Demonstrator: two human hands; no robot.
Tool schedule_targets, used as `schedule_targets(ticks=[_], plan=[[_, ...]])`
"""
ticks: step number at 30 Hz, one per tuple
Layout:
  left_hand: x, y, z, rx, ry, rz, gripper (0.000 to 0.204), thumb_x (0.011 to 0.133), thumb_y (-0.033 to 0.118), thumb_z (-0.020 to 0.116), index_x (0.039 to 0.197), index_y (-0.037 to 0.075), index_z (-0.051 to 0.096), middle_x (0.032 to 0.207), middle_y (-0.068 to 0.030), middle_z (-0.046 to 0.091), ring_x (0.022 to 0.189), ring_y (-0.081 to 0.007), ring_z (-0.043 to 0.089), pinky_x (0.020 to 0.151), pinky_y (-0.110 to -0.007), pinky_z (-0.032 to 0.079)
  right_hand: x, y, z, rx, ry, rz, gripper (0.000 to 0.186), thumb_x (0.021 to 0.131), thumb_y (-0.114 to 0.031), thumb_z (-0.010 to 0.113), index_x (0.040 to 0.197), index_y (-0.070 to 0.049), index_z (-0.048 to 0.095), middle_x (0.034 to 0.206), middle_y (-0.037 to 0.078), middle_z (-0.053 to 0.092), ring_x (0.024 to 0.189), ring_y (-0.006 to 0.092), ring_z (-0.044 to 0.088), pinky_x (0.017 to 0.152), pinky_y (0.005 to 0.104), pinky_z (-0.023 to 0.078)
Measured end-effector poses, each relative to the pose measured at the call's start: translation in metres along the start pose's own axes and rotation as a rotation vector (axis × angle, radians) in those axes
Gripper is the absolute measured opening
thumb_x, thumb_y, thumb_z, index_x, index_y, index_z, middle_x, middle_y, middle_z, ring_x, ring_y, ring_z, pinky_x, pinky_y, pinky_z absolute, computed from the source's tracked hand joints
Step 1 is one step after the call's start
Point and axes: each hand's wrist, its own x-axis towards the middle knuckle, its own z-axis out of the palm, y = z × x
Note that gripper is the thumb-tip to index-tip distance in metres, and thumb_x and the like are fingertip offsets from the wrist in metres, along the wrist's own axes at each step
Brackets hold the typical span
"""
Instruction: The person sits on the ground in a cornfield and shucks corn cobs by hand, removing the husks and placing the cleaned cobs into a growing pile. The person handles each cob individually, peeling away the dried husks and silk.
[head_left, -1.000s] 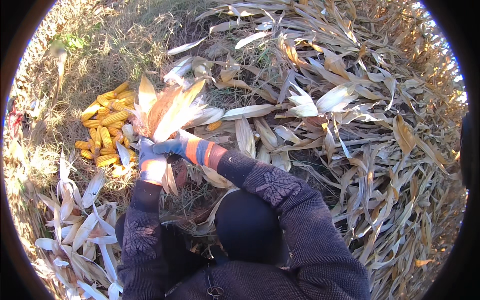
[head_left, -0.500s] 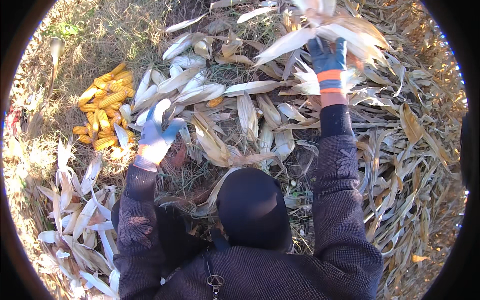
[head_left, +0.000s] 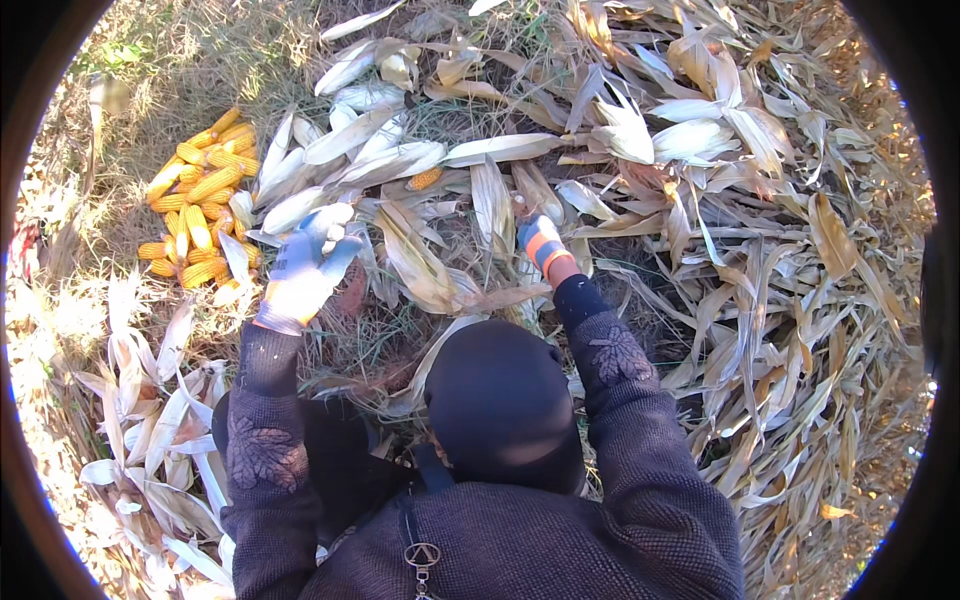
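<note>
Drew the blue-and-orange-gloved right hand (head_left: 541, 240) back from heaped dry tan husks (head_left: 770, 320); could not tell its grip. Held the pale-blue-gloved left hand (head_left: 303, 270), grip spread, near whitish husk-wrapped corn ears (head_left: 350, 137), right of piled yellow cobs (head_left: 212, 182).

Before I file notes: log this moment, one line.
left hand: open, near pale husks; right hand: near dry husk, grip unclear; yellow cobs: piled left

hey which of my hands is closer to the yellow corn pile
Left. Your left hand is just right of the yellow corn pile; your right hand is much farther right, among dry husks.
</note>
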Motion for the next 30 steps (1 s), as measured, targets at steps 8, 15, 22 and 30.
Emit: schedule_targets(ticks=[8, 15, 22, 30], plan=[[-0.011, 0.001, -0.017, 0.067, -0.014, -0.057, 0.040, 0.086, 0.023, 0.062, 0.117, -0.001, 0.056, 0.103, -0.0161, 0.064, 0.090, -0.0222, 0.063, 0.079, -0.032, 0.049, -0.052, -0.079, -0.002, -0.242, -0.172, 0.269, 0.029, 0.084, -0.020, 0.057, 0.104, -0.003, 0.067, 0.112, 0.015, 0.064, 0.103, 0.0318, 0.059, 0.084, 0.0395, 0.046], [-0.015, -0.007, -0.017, 0.104, -0.051, -0.082, 0.039, 0.087, 0.026, 0.059, 0.116, 0.000, 0.057, 0.099, -0.0154, 0.065, 0.089, -0.0248, 0.064, 0.079, -0.034, 0.049, -0.059, -0.057, 0.008, 0.000, -0.021, 0.403, 0.044, 0.081, -0.027, 0.063, 0.115, 0.000, 0.057, 0.115, 0.020, 0.062, 0.102, 0.0322, 0.062, 0.085, 0.0389, 0.049], [-0.002, -0.004, -0.005, 0.076, -0.089, 0.014, 0.033, 0.087, 0.020, 0.061, 0.114, 0.002, 0.058, 0.095, -0.0117, 0.064, 0.085, -0.0211, 0.063, 0.076, -0.032, 0.048, -0.075, -0.008, -0.007, 0.564, -0.219, 0.190, 0.046, 0.073, -0.020, 0.073, 0.110, 0.002, 0.058, 0.096, 0.017, 0.065, 0.086, 0.0287, 0.064, 0.075, 0.0375, 0.051], [0.002, 0.000, 0.012, 0.052, -0.137, 0.025, 0.040, 0.086, 0.029, 0.062, 0.116, 0.003, 0.057, 0.099, -0.0180, 0.065, 0.090, -0.0316, 0.064, 0.080, -0.037, 0.049, -0.135, -0.041, -0.104, 1.621, -0.457, 0.165, 0.063, 0.068, 0.003, 0.063, 0.129, -0.002, 0.049, 0.112, 0.008, 0.062, 0.096, 0.0216, 0.062, 0.083, 0.0338, 0.051]])
